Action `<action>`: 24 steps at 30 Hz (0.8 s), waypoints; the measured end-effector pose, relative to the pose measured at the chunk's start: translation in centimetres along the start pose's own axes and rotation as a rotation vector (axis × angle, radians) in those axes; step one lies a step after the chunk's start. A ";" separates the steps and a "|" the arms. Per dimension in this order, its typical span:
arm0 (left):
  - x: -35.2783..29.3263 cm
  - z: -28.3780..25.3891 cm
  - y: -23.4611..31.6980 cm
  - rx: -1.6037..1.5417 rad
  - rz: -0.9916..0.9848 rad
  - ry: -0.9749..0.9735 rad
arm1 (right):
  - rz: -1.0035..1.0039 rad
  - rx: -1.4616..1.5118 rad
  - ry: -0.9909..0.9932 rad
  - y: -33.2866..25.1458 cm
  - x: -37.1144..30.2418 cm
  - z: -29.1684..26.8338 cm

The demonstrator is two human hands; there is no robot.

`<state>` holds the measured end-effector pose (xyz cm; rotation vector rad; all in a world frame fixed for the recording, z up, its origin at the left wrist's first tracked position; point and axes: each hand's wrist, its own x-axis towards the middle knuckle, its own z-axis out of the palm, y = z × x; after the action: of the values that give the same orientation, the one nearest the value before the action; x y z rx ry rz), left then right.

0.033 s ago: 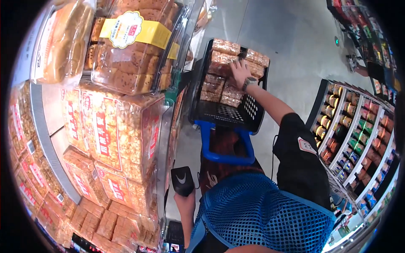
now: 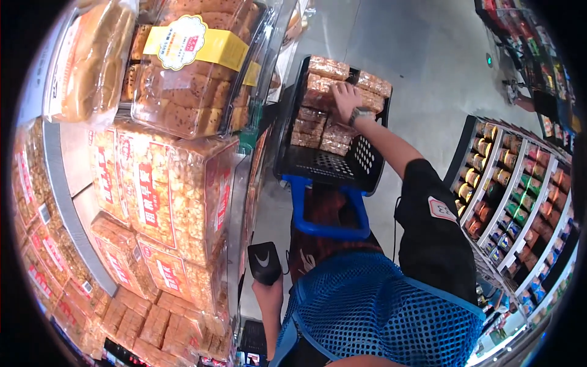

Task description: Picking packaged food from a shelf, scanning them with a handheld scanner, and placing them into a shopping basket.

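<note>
My right hand [image 2: 347,100], a watch on its wrist, reaches into a black basket [image 2: 310,165] with a blue handle [image 2: 333,232]. Its fingers are slightly spread and lie on top of clear-wrapped packs of brown snack bars [image 2: 321,85]. Several such packs fill the far part of the basket, some partly hidden by the hand. Low in the view, my left hand [image 2: 269,293] is closed on a black boxy device [image 2: 265,262] with a pale crescent mark and a cord. The device hides most of those fingers.
Along the left, a shelf holds large wrapped grain-snack packs [image 2: 168,196], with boxed brown bread [image 2: 195,79] and bagged rolls [image 2: 98,64] above. A rack of small colourful packages [image 2: 520,202] stands at right. A blue mesh vest [image 2: 379,306] covers my front.
My right hand has shifted very slightly left and farther away over the packs. My left hand and the basket stay where they were.
</note>
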<state>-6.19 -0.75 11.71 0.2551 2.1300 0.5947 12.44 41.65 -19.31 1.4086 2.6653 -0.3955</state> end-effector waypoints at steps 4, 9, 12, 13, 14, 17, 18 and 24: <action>-0.4 0.2 0.4 0.021 -0.078 0.026 | 0.090 -0.139 -0.145 0.7 6.3 3.4; -0.4 0.6 -0.4 -0.010 -0.139 0.002 | 0.089 -0.230 -0.133 -0.1 8.0 5.6; -0.3 0.5 0.3 -0.006 -0.174 0.018 | 0.037 -0.232 -0.073 -1.5 8.5 4.5; -0.2 0.6 0.7 0.014 -0.178 0.019 | 0.037 -0.274 -0.111 -1.3 8.8 3.3; -0.1 0.7 0.7 0.012 -0.177 0.020 | 0.038 -0.313 -0.151 -1.1 9.1 2.4; 0.0 1.0 -0.4 -0.020 -0.126 0.041 | 0.045 -0.298 -0.154 -0.6 9.2 1.4; 0.2 0.8 -1.2 -0.006 -0.159 0.020 | 0.097 -0.269 -0.115 -0.6 9.0 1.4; 0.0 1.5 -0.9 -0.032 -0.099 0.051 | 0.212 -0.059 -0.083 -1.9 2.2 -0.1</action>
<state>-4.98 -1.09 10.50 0.1172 2.1667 0.5823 9.59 42.40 -19.35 1.5985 2.4115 -0.3433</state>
